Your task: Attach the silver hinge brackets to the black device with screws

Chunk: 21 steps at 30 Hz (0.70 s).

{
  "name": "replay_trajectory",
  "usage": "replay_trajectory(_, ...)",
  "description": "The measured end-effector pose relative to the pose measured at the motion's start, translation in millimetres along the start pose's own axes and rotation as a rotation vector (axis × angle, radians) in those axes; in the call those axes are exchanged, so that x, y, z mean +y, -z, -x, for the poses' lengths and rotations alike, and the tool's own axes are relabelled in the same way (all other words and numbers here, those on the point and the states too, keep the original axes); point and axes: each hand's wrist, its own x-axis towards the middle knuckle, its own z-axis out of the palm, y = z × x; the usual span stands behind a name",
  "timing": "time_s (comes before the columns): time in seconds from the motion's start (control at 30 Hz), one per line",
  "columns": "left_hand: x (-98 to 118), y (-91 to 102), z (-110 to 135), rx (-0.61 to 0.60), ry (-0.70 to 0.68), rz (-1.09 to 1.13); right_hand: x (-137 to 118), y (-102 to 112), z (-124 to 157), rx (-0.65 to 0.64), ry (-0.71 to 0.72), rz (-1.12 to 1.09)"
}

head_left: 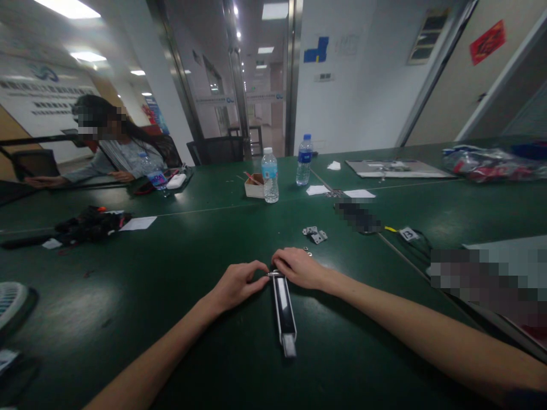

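A long slim bar-shaped device [284, 310], black on its face with white or silver sides, lies on the table in front of me. A grey tab juts from its near end. Across its far end sits a small silver metal part [276, 274]. My left hand [240, 286] pinches the left tip of that part between thumb and forefinger. From the other side, my right hand [299, 267] curls its fingers over the part's right end, hiding some of it. Beyond my hands lie several small metal brackets [315, 234] and tiny loose pieces [307, 251].
On the dark green table [205, 228] stand water bottles [270, 179] and a small open box [254, 187]. A black tangled bundle [88, 226] lies left, a dark blurred-out object [359, 217] right. A person [123, 151] sits at the far left.
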Motion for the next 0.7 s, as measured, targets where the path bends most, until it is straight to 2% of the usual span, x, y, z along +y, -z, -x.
replay_trajectory(0.37, 4.7, 0.7, -0.1, 0.014, 0.071, -0.016, -0.2, 0.6, -0.3, 0.007, 0.010, 0.022)
replay_trajectory(0.7, 1.4, 0.4, 0.2, 0.015, 0.059, 0.019, -1.7, 1.3, 0.1, 0.002, 0.004, 0.026)
